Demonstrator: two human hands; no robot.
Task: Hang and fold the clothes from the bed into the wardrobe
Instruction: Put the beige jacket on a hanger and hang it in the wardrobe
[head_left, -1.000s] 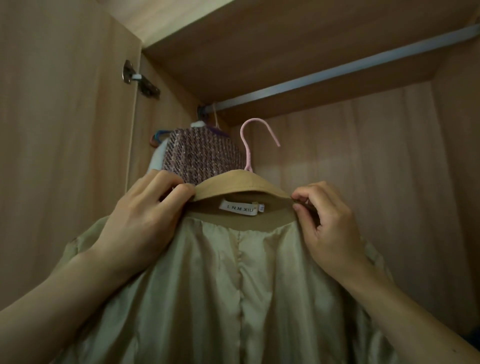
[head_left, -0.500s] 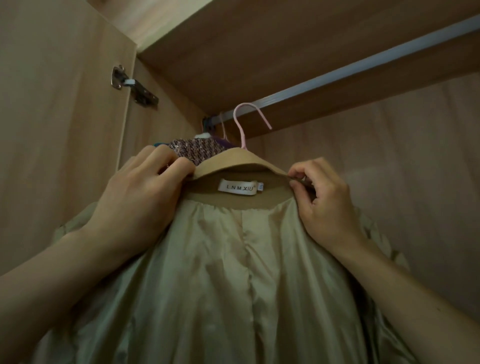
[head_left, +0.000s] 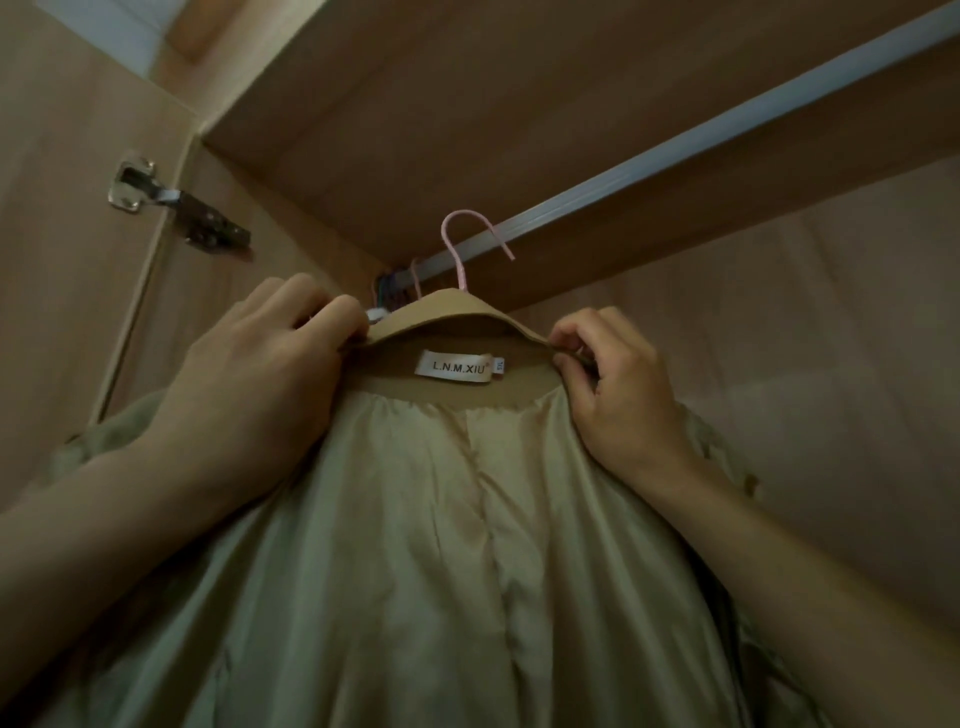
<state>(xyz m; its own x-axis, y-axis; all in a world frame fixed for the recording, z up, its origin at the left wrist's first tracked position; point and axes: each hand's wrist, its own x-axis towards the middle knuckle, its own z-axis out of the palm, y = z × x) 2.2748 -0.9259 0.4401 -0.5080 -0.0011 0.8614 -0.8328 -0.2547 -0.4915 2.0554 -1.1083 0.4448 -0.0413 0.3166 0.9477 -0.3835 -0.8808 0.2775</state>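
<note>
While the coat (head_left: 415, 545) is held up inside the wardrobe (head_left: 779, 338), its pink hanger hook (head_left: 462, 244) sits just under the rail (head_left: 675, 145) and does not look hooked on yet. It shows its shiny lining, which looks soft and slippery, and the coat looks big and a bit heavy, so it could slide off if tipped. Its collar (head_left: 452, 319) looks thicker and firmer, so that is the best place to hold. The left hand (head_left: 260, 384) has its fingers closed on the collar's left end, and the right hand (head_left: 618, 384) pinches the right end tight. A white label (head_left: 454, 366) sits between them. Other hooks (head_left: 400, 286) hang on the rail just behind, and a door hinge (head_left: 171, 208) is off to the left
</note>
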